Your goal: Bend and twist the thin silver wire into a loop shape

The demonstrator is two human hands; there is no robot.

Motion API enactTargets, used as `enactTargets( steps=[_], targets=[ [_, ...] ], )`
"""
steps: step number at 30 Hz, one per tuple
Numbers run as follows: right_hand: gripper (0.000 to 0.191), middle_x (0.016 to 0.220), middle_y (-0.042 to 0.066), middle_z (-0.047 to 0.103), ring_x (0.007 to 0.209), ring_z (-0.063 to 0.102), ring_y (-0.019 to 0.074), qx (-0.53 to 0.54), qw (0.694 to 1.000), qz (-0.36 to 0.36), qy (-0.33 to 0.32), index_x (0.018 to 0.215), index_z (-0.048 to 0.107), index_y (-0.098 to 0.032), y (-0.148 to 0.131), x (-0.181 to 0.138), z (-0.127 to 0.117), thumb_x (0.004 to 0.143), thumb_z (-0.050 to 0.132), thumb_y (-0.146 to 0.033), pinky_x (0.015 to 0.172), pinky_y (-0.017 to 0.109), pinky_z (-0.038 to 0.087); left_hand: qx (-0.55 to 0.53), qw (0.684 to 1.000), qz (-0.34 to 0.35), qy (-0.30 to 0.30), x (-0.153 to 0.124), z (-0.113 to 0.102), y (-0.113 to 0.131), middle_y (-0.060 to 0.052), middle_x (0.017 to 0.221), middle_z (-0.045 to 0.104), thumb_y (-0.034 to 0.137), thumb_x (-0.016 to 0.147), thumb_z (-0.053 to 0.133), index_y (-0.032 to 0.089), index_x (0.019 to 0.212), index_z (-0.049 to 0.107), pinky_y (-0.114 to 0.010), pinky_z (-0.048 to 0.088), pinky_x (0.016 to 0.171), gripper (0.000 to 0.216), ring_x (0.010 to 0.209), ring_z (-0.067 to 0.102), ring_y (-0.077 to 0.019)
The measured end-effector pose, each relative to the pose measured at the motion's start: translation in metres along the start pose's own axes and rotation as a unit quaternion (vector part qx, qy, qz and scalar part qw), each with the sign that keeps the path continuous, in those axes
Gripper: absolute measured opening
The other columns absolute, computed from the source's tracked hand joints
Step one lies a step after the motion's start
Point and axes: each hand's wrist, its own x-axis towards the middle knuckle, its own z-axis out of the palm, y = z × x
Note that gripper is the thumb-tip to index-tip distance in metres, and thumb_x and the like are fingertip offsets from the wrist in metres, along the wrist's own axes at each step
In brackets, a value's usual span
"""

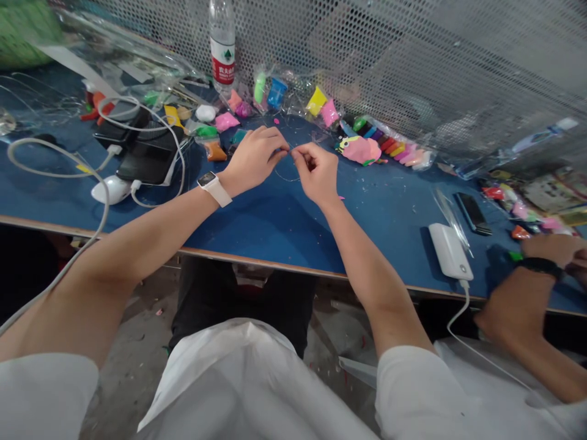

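Note:
My left hand (257, 154), with a watch (214, 188) on its wrist, and my right hand (317, 171) meet fingertip to fingertip above the blue table (270, 226). Both are closed in a pinch. Whatever lies between the fingertips is too small to make out; a thin curved line (287, 178), perhaps a thread, shows just below them. To the right of my right hand lies a pink modelling-clay figure (361, 150) with yellow and green parts. Close to my left hand are a bag of orange clay (214, 150) and a pink clay packet (227, 121).
A water bottle (223, 55) stands against the perforated metal screen (367, 55). Phones, cables and a white mouse-shaped item (110, 190) lie left. At right are a white power bank (450, 251), a phone (473, 213) and another person's hand (553, 247). Clay packets line the back.

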Motion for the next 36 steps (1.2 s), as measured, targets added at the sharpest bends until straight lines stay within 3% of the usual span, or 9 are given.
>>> enactTargets(
  steps=[5, 9, 11, 16, 19, 22, 30, 33, 36],
  targets=[
    [0.047, 0.081, 0.001, 0.068, 0.068, 0.054, 0.0124, -0.023, 0.997, -0.069, -0.024, 0.095, 0.078, -0.021, 0.006, 0.002, -0.009, 0.116, 0.054, -0.056, 0.07, 0.033, 0.041, -0.148, 0.984, -0.067, -0.079, 0.005, -0.007, 0.002, -0.008, 0.097, 0.081, 0.023, 0.102, 0.067, 0.019, 0.096, 0.08, -0.04, 0.057, 0.097, 0.015, 0.094, 0.072, -0.0214],
    [0.043, 0.084, 0.002, 0.072, 0.067, 0.055, 0.0115, -0.02, 0.996, -0.089, -0.02, 0.097, 0.079, -0.02, 0.007, 0.004, -0.013, 0.116, 0.056, -0.051, 0.068, 0.032, 0.041, -0.381, 0.895, -0.159, -0.167, 0.006, -0.011, 0.003, -0.008, 0.096, 0.079, 0.031, 0.106, 0.066, 0.018, 0.088, 0.076, -0.033, 0.059, 0.086, 0.025, 0.09, 0.073, -0.0164],
    [0.044, 0.083, 0.001, 0.072, 0.067, 0.054, 0.0116, -0.019, 0.996, -0.091, -0.02, 0.097, 0.079, -0.02, 0.007, 0.004, -0.013, 0.116, 0.055, -0.052, 0.068, 0.032, 0.041, -0.412, 0.876, -0.175, -0.18, 0.006, -0.011, 0.002, -0.009, 0.097, 0.078, 0.031, 0.106, 0.065, 0.018, 0.088, 0.075, -0.031, 0.058, 0.083, 0.024, 0.089, 0.073, -0.0155],
    [0.053, 0.074, 0.0, 0.063, 0.064, 0.051, 0.0132, -0.028, 0.998, -0.058, -0.01, 0.094, 0.078, -0.021, 0.012, 0.004, -0.008, 0.114, 0.053, -0.064, 0.068, 0.033, 0.041, -0.152, 0.984, -0.054, -0.077, 0.001, -0.006, 0.003, -0.009, 0.108, 0.079, 0.02, 0.094, 0.071, 0.019, 0.106, 0.077, -0.039, 0.06, 0.094, 0.013, 0.095, 0.075, -0.0211],
    [0.054, 0.074, 0.0, 0.062, 0.065, 0.051, 0.0141, -0.035, 0.998, -0.042, -0.012, 0.094, 0.078, -0.021, 0.012, 0.003, -0.004, 0.114, 0.053, -0.065, 0.068, 0.034, 0.041, -0.008, 0.999, -0.025, -0.041, -0.003, -0.001, 0.007, -0.012, 0.117, 0.077, 0.02, 0.094, 0.072, 0.019, 0.112, 0.078, -0.045, 0.059, 0.1, 0.019, 0.105, 0.076, -0.0277],
    [0.048, 0.075, 0.0, 0.063, 0.066, 0.053, 0.0147, -0.049, 0.998, -0.043, -0.02, 0.096, 0.077, -0.022, 0.01, 0.002, -0.002, 0.116, 0.053, -0.058, 0.069, 0.034, 0.042, 0.049, 0.998, -0.028, -0.027, -0.005, 0.002, 0.007, -0.013, 0.116, 0.077, 0.025, 0.097, 0.072, 0.02, 0.108, 0.079, -0.049, 0.057, 0.103, 0.014, 0.112, 0.075, -0.0329],
    [0.041, 0.087, 0.001, 0.071, 0.071, 0.057, 0.015, -0.052, 0.997, -0.064, 0.001, 0.102, 0.077, -0.022, 0.007, 0.0, -0.001, 0.118, 0.052, -0.052, 0.072, 0.035, 0.047, 0.019, 1.0, -0.013, 0.011, -0.002, 0.002, 0.004, -0.01, 0.107, 0.077, 0.032, 0.105, 0.066, 0.021, 0.094, 0.078, -0.051, 0.055, 0.103, 0.02, 0.11, 0.074, -0.0308],
    [0.042, 0.089, 0.002, 0.072, 0.074, 0.06, 0.016, -0.049, 0.996, -0.07, 0.007, 0.104, 0.077, -0.023, 0.005, -0.001, -0.002, 0.118, 0.05, -0.053, 0.075, 0.036, 0.05, -0.084, 0.995, -0.046, 0.014, 0.0, 0.0, 0.009, -0.008, 0.095, 0.076, 0.034, 0.103, 0.069, 0.021, 0.086, 0.074, -0.042, 0.057, 0.092, 0.022, 0.095, 0.072, -0.0233],
    [0.044, 0.091, 0.003, 0.072, 0.077, 0.062, 0.0173, -0.042, 0.997, -0.06, 0.019, 0.105, 0.078, -0.025, 0.001, -0.002, -0.003, 0.118, 0.049, -0.056, 0.078, 0.038, 0.052, -0.256, 0.96, -0.113, -0.018, 0.002, -0.001, 0.012, -0.006, 0.089, 0.076, 0.036, 0.105, 0.068, 0.021, 0.084, 0.071, -0.036, 0.058, 0.083, 0.027, 0.086, 0.07, -0.0185]
  ],
)
